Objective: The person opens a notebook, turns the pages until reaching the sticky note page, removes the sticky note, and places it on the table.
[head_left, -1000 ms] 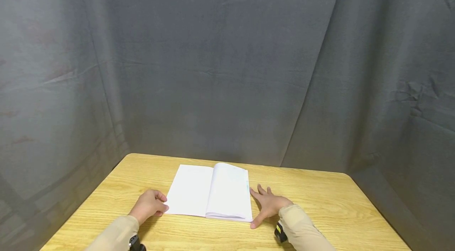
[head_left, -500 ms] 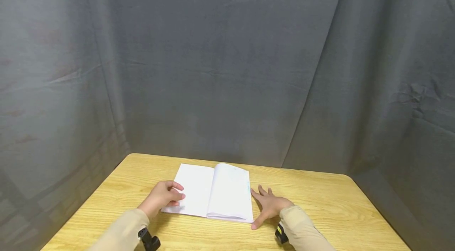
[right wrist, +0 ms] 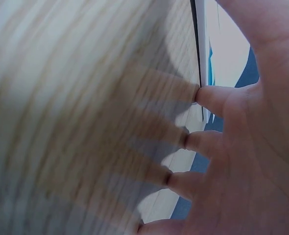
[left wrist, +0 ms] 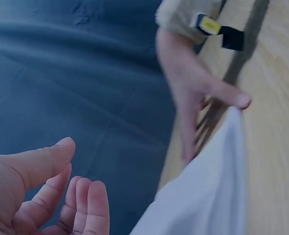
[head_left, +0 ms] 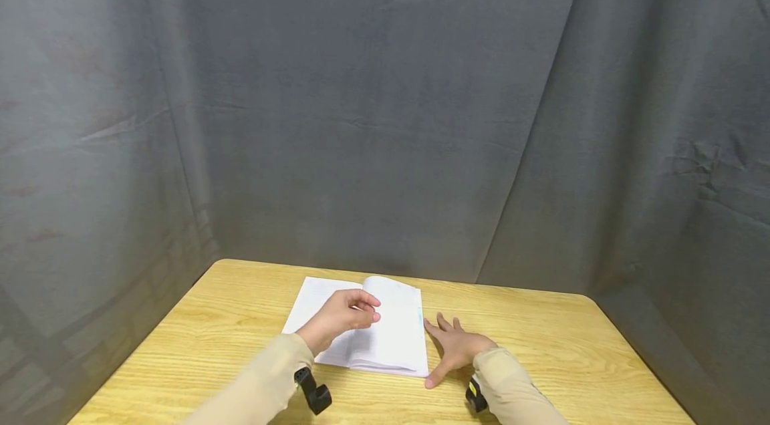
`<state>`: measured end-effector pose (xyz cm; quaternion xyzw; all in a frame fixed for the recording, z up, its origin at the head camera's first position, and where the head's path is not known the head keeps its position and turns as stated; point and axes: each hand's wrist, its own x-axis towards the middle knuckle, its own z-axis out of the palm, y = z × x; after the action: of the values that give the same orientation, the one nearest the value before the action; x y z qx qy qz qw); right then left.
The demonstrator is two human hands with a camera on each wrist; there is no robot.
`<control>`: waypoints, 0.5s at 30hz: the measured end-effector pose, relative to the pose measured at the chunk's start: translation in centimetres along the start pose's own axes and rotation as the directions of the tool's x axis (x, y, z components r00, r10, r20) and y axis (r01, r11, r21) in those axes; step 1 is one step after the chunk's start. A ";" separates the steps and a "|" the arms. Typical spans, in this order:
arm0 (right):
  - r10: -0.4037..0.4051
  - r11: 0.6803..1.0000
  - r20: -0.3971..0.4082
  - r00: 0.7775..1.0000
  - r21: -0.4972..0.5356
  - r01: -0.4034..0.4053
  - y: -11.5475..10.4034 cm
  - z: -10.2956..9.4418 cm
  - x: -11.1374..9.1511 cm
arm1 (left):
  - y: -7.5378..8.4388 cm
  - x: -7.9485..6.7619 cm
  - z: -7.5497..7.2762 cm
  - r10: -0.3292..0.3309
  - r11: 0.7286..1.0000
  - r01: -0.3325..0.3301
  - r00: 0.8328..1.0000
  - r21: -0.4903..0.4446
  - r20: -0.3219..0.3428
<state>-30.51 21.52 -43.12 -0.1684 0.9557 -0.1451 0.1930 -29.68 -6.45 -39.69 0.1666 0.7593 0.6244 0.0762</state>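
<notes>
An open notebook (head_left: 394, 338) with white pages lies on the wooden table, its right-hand stack of pages bulging up near the spine. My left hand (head_left: 343, 315) hovers over the middle of it and covers part of the left page. In the left wrist view that left hand (left wrist: 41, 191) has loosely bent fingers and a gap between thumb and fingertips, with nothing in it. My right hand (head_left: 455, 348) rests on the table with spread fingers at the notebook's right edge. Its fingertips meet the tabletop beside the cover edge (right wrist: 200, 58) in the right wrist view.
The light wooden table (head_left: 541, 358) stretches out on both sides of the notebook. Grey cloth (head_left: 361, 111) hangs behind and at both sides of it. A black device (head_left: 314, 393) is strapped at the left wrist, another (head_left: 475, 395) at the right.
My left hand has left the notebook's lower left corner and moved right across the left page to the spine. My right hand and the notebook have stayed nearly in place.
</notes>
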 end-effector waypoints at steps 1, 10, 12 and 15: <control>0.003 1.000 -0.001 1.000 -0.001 -0.003 -0.1 0.0 0.0 | -0.1 0.2 0.5 -0.009 1.000 0.009 1.000 0.001 0.012; 0.008 0.999 -0.023 1.000 -0.034 -0.009 -0.3 0.0 0.1 | -2.6 0.6 4.2 -0.051 0.997 0.045 0.994 0.062 0.097; 0.012 0.999 -0.019 1.000 -0.031 -0.013 -0.3 0.0 0.1 | -3.1 0.5 4.7 -0.054 0.996 0.047 0.992 0.069 0.111; 0.014 0.999 -0.015 1.000 -0.032 -0.015 -0.3 0.0 0.1 | -3.7 0.5 5.2 -0.065 0.995 0.057 0.991 0.081 0.113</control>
<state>-30.54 21.25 -43.05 -0.1635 0.9605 -0.1295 0.1844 -29.01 -2.08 -44.32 0.1819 0.7820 0.5812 0.1325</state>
